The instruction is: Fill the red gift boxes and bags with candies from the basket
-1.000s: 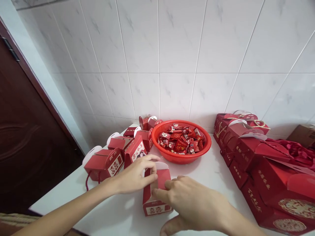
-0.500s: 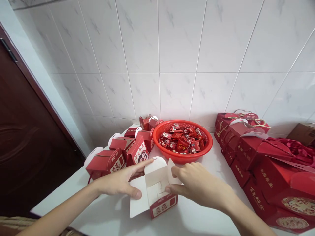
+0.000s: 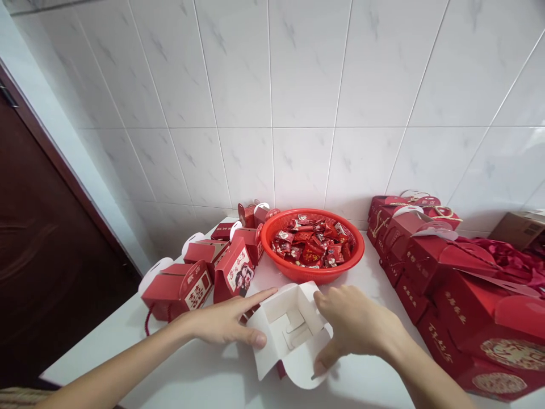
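Between my hands, a red cardboard gift box stands on the table with its top open, showing its white inside and interlocked bottom tabs. Its flaps are folded outward, and a rounded one leans toward me. My left hand holds the box's left side, thumb on the left flap and index finger stretched along the far edge; its other fingers are partly hidden. On the right, my right hand grips the box, with its thumb on the near rounded flap and its fingers at the right flap.
A red plastic basket of wrapped candies sits behind the box. Several small red boxes stand at left. Larger red boxes are stacked at right, near a brown carton. A tiled wall closes the back.
The box has been turned and tipped, so its inside faces me more. A rounded flap now folds out toward me, and my right thumb has moved down onto it. The view has shifted slightly.
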{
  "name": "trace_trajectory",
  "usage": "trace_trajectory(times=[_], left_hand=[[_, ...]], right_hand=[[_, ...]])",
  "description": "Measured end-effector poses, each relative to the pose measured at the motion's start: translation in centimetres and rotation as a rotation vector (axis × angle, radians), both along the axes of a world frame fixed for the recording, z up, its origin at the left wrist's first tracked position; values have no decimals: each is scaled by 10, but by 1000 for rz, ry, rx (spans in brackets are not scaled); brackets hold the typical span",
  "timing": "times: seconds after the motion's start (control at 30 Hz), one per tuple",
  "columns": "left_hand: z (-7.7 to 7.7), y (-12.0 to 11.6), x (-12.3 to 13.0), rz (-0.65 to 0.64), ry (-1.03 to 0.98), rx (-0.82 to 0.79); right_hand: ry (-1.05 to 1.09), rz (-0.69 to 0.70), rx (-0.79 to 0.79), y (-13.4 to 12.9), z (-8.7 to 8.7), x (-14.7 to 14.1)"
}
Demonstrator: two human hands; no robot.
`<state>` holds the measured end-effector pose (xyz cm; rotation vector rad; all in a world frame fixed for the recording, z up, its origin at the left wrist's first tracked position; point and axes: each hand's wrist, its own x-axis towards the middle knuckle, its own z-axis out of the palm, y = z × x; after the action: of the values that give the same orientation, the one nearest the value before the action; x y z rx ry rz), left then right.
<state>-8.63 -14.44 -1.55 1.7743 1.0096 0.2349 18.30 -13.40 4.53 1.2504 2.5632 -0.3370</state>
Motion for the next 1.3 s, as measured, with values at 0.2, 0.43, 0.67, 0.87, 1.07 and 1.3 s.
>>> trace_trajectory(times=[0.2, 0.43, 0.67, 0.87, 1.07, 1.3], left_hand=[[7, 17, 16, 40, 188, 217], [68, 31, 28, -10, 412, 525], [84, 99, 66, -76, 665, 568], [49, 151, 112, -122, 962, 330], [20, 158, 130, -121, 981, 404], [19, 155, 122, -173, 866, 454]], right_hand=[[89, -85, 22, 12, 6, 22], [198, -165, 148, 14, 25, 58], [363, -210, 304, 44, 23, 72], [520, -248, 299, 90, 4, 62], [572, -219, 211, 117, -25, 47], [479, -193, 74, 133, -40, 30]])
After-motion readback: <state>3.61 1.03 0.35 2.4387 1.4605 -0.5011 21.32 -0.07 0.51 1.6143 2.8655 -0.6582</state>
